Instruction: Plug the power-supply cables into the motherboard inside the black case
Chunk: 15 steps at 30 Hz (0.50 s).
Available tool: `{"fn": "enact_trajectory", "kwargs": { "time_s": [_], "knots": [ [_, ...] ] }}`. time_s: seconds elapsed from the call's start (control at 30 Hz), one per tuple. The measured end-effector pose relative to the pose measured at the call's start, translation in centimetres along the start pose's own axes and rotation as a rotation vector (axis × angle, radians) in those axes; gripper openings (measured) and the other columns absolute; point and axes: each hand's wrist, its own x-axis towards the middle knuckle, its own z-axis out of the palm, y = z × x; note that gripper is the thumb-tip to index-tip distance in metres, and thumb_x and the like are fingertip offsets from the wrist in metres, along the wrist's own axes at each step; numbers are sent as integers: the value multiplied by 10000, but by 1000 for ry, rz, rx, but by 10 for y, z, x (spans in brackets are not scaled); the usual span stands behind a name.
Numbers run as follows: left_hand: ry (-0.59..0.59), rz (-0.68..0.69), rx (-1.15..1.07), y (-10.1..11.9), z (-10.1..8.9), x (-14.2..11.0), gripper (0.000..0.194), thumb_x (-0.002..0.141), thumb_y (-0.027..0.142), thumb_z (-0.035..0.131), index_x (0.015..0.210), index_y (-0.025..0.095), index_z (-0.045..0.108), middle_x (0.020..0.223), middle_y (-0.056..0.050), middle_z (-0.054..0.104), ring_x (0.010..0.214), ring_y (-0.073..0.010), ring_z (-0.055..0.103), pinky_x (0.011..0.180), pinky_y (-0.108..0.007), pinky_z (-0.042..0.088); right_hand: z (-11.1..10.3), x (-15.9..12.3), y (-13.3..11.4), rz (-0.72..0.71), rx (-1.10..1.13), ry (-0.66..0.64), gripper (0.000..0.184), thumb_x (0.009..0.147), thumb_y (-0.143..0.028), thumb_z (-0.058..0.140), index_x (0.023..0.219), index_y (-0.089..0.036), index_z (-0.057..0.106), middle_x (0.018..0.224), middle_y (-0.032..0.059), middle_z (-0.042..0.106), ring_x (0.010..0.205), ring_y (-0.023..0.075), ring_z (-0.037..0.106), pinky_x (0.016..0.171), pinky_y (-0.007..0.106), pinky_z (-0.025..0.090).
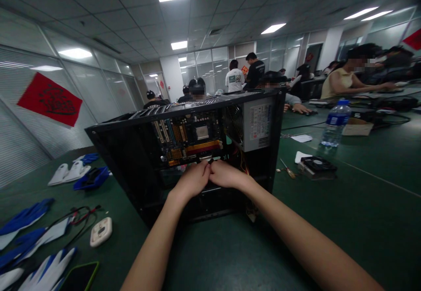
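Over the near surface (213,247), both forearms were stretched into the open side of the computer case (184,109). The left hand (194,178) and the right hand (228,175) were brought together, touching, at the lower edge of the motherboard (192,140). The fingers (204,168) were curled inward on both; whether anything was pinched between them could not be made out. Light, even pressure seemed called for, with the board kept unflexed and the contact point kept in sight. The wrists were held above the case's bottom edge, against which scraping was judged possible. Near the right wrist, loose cables (244,161) could easily have been snagged. At the upper right, lifting room was limited by the power supply (258,124). Outside, more room was offered to the right, bounded farther back by a screwdriver (288,169), a fan (317,166) and a bottle (334,124).
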Motion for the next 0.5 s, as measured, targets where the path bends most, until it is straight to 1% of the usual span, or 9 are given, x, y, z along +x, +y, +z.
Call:
{"fn": "enact_trajectory", "kwargs": {
  "time_s": [0.17,0.27,0.4,0.43,0.5],
  "knots": [
    [-28,-20,11,-1,0,0,336,1005,307,322,930,194,629,914,-95,717,851,-235,675,757,-313,454,3,2,3,-49,58,-30,306,854,-140,490,964,-58,764,956,201,759,835,236,712,710,258,466],
    [-23,-38,41,1,-1,-1,348,1007,305,313,950,190,637,921,-100,719,849,-235,676,739,-309,456,2,2,2,-37,48,-45,315,861,-147,483,988,-56,757,996,210,754,874,250,715,732,265,477],
    [-8,-98,104,1,0,0,358,1003,322,323,961,190,654,921,-110,727,825,-250,687,688,-311,451,0,1,0,-6,15,-76,355,887,-185,460,1045,-52,749,1051,224,743,946,278,721,768,280,491],
    [-11,-106,113,1,0,0,360,999,327,332,952,191,661,922,-112,730,824,-254,690,683,-313,451,-1,1,-1,11,-8,-98,374,896,-201,452,1074,-48,744,1075,230,737,976,288,718,786,288,495],
    [-34,-106,110,0,1,1,375,994,338,345,911,190,679,910,-116,737,836,-260,696,695,-319,456,-4,1,-3,58,-68,-184,418,914,-233,434,1141,-43,729,1131,240,720,1035,305,707,822,305,501]
  ]
}}
